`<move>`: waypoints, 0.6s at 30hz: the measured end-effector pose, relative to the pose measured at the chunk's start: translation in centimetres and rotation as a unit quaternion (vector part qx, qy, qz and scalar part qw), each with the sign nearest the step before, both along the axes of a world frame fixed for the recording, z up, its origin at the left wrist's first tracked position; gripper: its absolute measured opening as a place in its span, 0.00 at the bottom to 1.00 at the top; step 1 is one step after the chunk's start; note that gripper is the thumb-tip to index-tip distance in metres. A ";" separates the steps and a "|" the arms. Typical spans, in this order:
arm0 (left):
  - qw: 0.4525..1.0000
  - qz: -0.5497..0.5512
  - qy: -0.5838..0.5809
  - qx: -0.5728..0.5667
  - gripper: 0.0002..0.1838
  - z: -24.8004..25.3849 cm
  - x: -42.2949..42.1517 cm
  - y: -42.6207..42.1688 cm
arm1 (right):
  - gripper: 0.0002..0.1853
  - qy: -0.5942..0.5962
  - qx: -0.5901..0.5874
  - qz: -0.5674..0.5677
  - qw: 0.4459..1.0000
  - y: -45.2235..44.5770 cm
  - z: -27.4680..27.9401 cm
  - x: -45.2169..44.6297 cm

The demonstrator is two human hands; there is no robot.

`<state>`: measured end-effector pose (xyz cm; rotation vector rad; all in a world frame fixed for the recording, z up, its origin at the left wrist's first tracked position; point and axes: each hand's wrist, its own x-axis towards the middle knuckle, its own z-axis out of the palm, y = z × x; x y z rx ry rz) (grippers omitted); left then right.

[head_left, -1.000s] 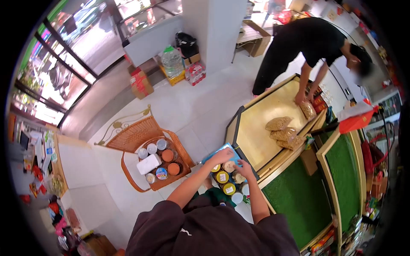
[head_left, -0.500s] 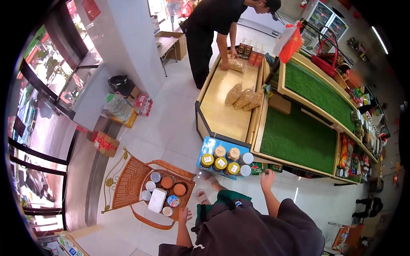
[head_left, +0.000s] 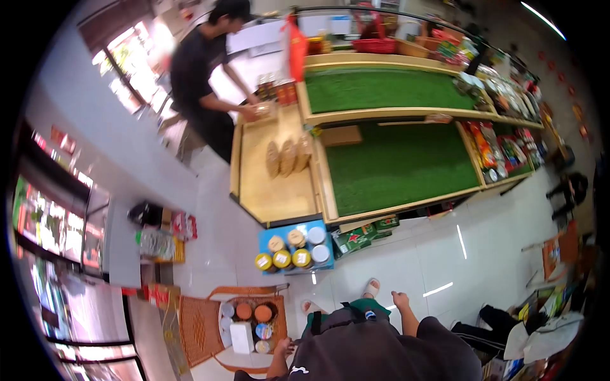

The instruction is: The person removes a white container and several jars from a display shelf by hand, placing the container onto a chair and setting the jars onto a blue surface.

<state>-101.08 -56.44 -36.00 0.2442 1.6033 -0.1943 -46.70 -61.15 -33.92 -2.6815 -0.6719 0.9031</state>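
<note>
My left hand [head_left: 284, 347] hangs at my side with loosely bent fingers, holding nothing. It is nearest to the wicker chair [head_left: 197, 329], close to its seat edge. On that seat stand several jars, two with orange-brown lids [head_left: 263, 313], a round tub with a colourful lid [head_left: 264, 331] and a white box [head_left: 242, 337]. My right hand [head_left: 401, 300] is over the floor, fingers curled in, with nothing visible in it. Ahead of me, a blue box [head_left: 269, 236] carries several jars with yellow, beige and pale lids [head_left: 281, 258].
A wooden display table [head_left: 273, 197] holds several bags of tan goods [head_left: 288, 157]. A person in black [head_left: 202, 82] handles another bag there. Green-lined shelves [head_left: 400, 165] extend right, with green cartons [head_left: 356, 240] below. A pillar [head_left: 121, 120] and boxes stand left; clutter lies lower right.
My view has turned to the right, so the table and chair appear further left. My right hand has lowered and its fingers have curled in. The other person still handles a bag.
</note>
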 end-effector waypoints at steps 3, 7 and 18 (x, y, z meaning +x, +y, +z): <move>0.990 -0.123 -0.062 -0.024 0.29 -0.1 4.9 6.3 | 0.31 0.187 0.016 -0.173 0.967 -5.2 -1.0 2.1; 0.955 -0.281 -0.033 0.088 0.28 5.7 18.6 13.1 | 0.31 0.311 -0.003 -0.293 0.904 -11.6 0.8 6.0; 0.718 -0.547 -0.144 0.406 0.23 5.9 51.0 19.8 | 0.25 0.274 0.202 -0.521 0.783 -19.0 1.7 13.1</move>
